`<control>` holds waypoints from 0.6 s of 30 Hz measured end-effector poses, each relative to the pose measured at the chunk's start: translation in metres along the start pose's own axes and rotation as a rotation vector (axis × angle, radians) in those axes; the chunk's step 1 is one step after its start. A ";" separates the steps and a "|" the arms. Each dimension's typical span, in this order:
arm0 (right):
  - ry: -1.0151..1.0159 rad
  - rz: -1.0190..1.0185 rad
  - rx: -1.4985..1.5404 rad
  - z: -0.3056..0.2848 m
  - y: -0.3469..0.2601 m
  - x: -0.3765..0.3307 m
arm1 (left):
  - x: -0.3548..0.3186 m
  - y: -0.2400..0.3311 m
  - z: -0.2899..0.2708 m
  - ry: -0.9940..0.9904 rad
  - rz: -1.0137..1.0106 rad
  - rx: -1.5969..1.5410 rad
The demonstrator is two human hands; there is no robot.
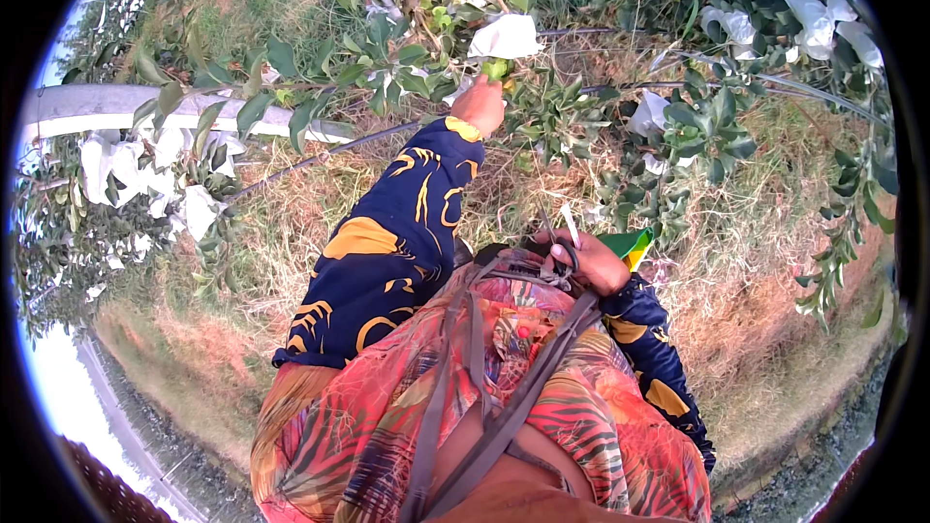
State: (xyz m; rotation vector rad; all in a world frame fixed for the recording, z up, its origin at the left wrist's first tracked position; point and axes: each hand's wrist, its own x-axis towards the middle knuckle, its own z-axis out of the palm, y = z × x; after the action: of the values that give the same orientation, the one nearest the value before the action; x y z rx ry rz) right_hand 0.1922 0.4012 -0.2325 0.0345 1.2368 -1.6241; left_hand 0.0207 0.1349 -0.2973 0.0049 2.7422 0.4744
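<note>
At the far left, crumpled white paper fruit bags (116, 160) hang among leafy green branches (320, 68) in front of a pale grey horizontal pipe (87, 105). Further right, the left hand (480, 105), in a navy sleeve with yellow patterns (387, 242), reaches up and pinches a small green fruit (496, 69) just below another white paper bag (506, 37). The right hand (591, 261) rests against a red patterned cloth pouch (504, 329) at the waist, clenched around a thin white stick-like tool (571, 227), beside a green packet (628, 244).
</note>
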 end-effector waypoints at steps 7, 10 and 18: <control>0.024 0.032 -0.022 -0.003 -0.001 -0.003 | 0.022 -0.015 -0.007 0.201 -0.178 0.023; 0.009 0.023 -0.030 -0.001 0.002 0.000 | 0.017 -0.036 0.012 0.109 -0.160 0.085; 0.029 0.048 0.012 0.007 0.003 0.003 | -0.042 -0.032 0.047 0.124 0.046 0.101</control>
State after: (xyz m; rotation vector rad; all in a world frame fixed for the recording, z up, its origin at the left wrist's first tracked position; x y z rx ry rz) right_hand 0.1967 0.3943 -0.2331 0.0946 1.2399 -1.5946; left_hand 0.0777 0.1169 -0.3349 0.0666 2.8908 0.3594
